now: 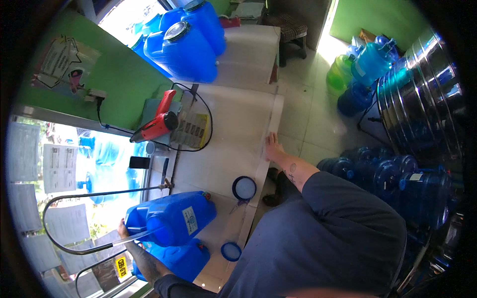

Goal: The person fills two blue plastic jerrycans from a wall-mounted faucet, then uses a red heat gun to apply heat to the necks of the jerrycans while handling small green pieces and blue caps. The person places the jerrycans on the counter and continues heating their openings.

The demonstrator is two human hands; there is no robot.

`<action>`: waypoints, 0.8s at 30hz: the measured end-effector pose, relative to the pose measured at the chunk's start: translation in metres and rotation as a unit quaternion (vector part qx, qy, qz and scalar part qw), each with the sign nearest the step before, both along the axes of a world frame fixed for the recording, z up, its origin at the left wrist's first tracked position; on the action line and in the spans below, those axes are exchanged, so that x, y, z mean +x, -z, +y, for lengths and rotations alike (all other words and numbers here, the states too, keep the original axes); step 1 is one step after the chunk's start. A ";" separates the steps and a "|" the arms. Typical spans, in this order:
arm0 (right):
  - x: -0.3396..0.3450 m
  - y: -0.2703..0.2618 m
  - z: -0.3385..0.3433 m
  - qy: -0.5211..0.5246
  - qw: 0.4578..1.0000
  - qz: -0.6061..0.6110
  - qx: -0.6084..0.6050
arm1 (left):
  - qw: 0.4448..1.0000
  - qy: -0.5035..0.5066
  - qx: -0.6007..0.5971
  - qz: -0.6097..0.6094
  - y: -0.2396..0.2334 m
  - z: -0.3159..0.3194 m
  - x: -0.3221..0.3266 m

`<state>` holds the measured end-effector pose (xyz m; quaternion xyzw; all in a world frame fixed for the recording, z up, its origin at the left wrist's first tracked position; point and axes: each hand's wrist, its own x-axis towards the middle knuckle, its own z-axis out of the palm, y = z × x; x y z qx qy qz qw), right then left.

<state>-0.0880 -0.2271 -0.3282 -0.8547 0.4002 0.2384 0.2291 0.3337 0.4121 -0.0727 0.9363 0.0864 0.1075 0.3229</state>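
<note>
My left hand (123, 229) is at the window-side edge of a blue plastic water jug (175, 218) that bears a label. Its fingers are partly hidden, so whether they grip the jug is unclear. A hose (67, 250) loops over from a tap (166, 185), and its clear end reaches the jug's mouth. Beside this jug stands a second blue jug (179, 259). My right hand (274, 148) rests on the front edge of the pale counter (231, 123), holding nothing, fingers slightly apart. Two round blue caps (244, 188) (231, 251) lie near that edge.
A red heat gun (162, 121) with a looped cord lies by a plastic container (192, 130). A phone (139, 162) is by the window. More blue jugs (182, 52) stand on the far counter. Behind me are water bottles (376, 175) and a ribbed steel tank (421, 93).
</note>
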 end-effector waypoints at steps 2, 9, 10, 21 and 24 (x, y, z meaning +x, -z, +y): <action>0.000 0.002 0.000 -0.001 1.000 0.008 0.002 | 1.000 -0.002 -0.002 0.000 0.000 0.002 0.000; -0.001 -0.001 0.001 -0.003 1.000 0.009 -0.008 | 1.000 0.012 0.008 -0.003 -0.007 -0.014 0.034; -0.001 -0.002 0.002 -0.007 1.000 0.011 -0.012 | 1.000 0.016 0.012 -0.006 -0.008 -0.019 0.045; 0.000 0.002 0.001 -0.023 1.000 0.013 -0.016 | 1.000 0.010 0.014 -0.005 -0.008 -0.027 0.072; -0.002 0.003 0.002 -0.032 0.999 -0.007 -0.034 | 1.000 0.009 0.008 -0.009 -0.010 -0.032 0.076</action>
